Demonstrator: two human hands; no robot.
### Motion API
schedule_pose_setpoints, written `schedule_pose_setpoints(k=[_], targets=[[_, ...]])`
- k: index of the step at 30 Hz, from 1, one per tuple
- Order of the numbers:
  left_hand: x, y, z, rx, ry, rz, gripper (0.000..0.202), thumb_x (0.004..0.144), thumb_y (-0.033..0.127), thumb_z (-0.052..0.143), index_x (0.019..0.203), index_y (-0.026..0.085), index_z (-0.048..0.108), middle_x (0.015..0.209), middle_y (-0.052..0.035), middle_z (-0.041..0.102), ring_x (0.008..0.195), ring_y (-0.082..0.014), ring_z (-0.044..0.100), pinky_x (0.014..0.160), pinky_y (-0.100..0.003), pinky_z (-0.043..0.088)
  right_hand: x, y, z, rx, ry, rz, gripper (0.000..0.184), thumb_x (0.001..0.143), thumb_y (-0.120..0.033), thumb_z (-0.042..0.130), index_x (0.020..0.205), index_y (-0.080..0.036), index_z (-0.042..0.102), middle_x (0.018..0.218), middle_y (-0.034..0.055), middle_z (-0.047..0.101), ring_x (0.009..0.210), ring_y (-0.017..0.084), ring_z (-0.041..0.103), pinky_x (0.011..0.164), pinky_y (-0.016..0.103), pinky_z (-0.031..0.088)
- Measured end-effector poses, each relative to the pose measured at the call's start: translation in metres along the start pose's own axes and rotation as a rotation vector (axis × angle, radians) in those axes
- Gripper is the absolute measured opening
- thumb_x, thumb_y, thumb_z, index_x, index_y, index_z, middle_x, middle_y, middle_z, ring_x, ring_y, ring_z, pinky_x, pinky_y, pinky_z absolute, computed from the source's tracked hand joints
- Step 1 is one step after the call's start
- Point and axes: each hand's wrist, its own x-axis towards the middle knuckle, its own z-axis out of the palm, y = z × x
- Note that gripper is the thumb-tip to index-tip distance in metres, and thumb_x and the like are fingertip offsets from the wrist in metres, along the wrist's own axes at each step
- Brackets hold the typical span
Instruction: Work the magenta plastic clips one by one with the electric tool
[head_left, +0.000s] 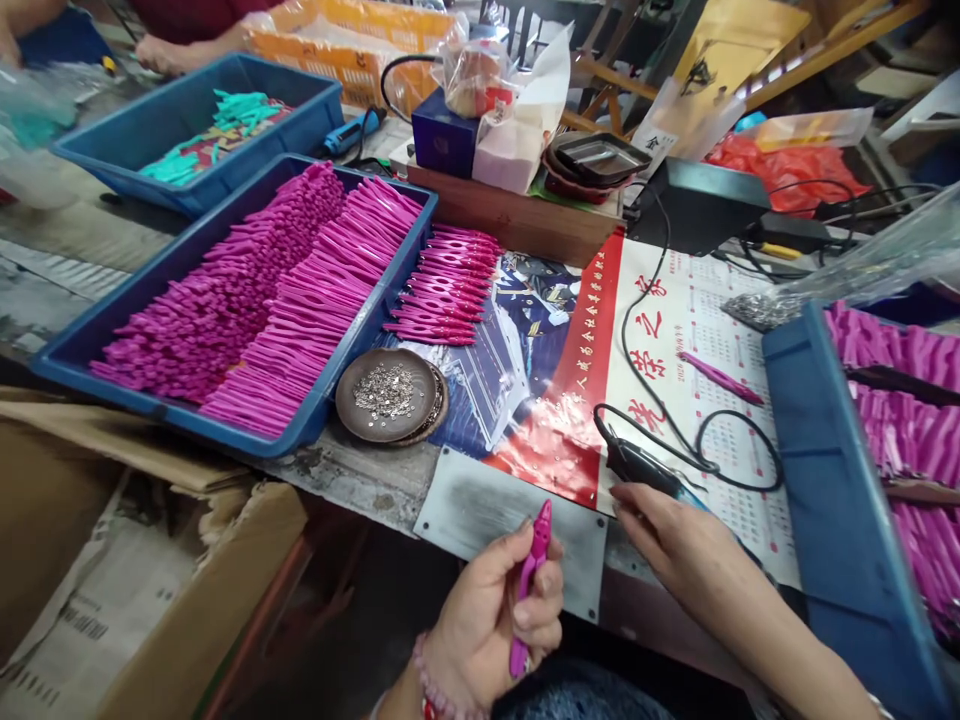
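Note:
My left hand (499, 610) is closed around a slim magenta plastic clip-like piece (532, 580), its pointed end up. The piece's exact kind is unclear. My right hand (675, 530) has its fingers stretched out beside a black and blue corded power tool (637, 462) lying on the table; whether they touch it I cannot tell. A grey metal plate (480, 500) lies at the table's front edge, just beyond my left hand. A brown dish (356, 425) of small metal parts sits left of it. Behind the dish, several similar magenta pieces (442, 290) lie in a row.
A blue tray (315, 420) full of magenta pieces stands at left, another blue bin (817, 480) at right. Farther back are a blue tray (120, 185) with turquoise pieces and an orange crate (300, 45). One loose magenta piece (720, 377) lies on the calendar sheet. Another person's hand (161, 55) shows at upper left.

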Motion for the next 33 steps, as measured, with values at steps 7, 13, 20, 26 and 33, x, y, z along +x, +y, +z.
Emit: schedule_pose_setpoints(k=[7, 13, 20, 26, 33], targets=[[0.004, -0.002, -0.002, 0.037, 0.014, -0.011, 0.024, 0.089, 0.03, 0.061, 0.087, 0.007, 0.066, 0.059, 0.0035, 0.049, 0.038, 0.0, 0.033, 0.04, -0.014, 0.02, 0.011, -0.014, 0.006, -0.01, -0.035, 0.053, 0.019, 0.096, -0.029, 0.039, 0.089, -0.02, 0.055, 0.083, 0.006, 0.071, 0.072, 0.023, 0.072, 0.056, 0.03, 0.044], [0.005, -0.004, -0.003, 0.041, -0.003, 0.003, 0.024, 0.084, 0.03, 0.068, 0.088, 0.006, 0.066, 0.06, 0.0038, 0.05, 0.038, -0.0001, 0.034, 0.04, -0.014, 0.02, 0.031, -0.022, 0.003, -0.01, -0.064, 0.099, 0.017, 0.087, -0.019, 0.048, 0.071, -0.021, 0.047, 0.063, 0.0034, 0.063, 0.053, 0.022, 0.063, 0.049, 0.029, 0.025], [0.006, -0.003, -0.001, -0.007, -0.022, -0.014, 0.023, 0.084, 0.028, 0.069, 0.088, 0.005, 0.067, 0.059, 0.002, 0.055, 0.037, 0.0002, 0.037, 0.039, -0.013, 0.022, 0.018, -0.029, -0.013, 0.302, -0.007, 0.041, 0.017, 0.089, -0.026, 0.046, 0.073, -0.022, 0.049, 0.058, -0.002, 0.054, 0.049, 0.014, 0.054, 0.049, 0.025, 0.039], [0.006, -0.006, 0.001, 0.061, 0.099, 0.035, 0.024, 0.088, 0.03, 0.063, 0.085, 0.006, 0.067, 0.059, -0.0012, 0.061, 0.034, -0.0002, 0.038, 0.038, -0.013, 0.024, -0.009, -0.053, -0.019, 1.186, -0.012, 0.179, 0.012, 0.085, -0.033, 0.066, 0.081, -0.022, 0.063, 0.066, 0.0015, 0.07, 0.058, 0.016, 0.069, 0.055, 0.021, 0.055], [0.01, -0.012, 0.0, 0.122, 0.064, 0.116, 0.025, 0.078, 0.033, 0.076, 0.078, 0.011, 0.065, 0.057, 0.0004, 0.06, 0.035, -0.0012, 0.042, 0.037, -0.013, 0.024, -0.011, -0.067, -0.013, 0.997, 0.213, 0.017, 0.004, 0.087, -0.022, 0.064, 0.088, -0.022, 0.068, 0.072, 0.0005, 0.071, 0.05, 0.011, 0.065, 0.05, 0.016, 0.053]])
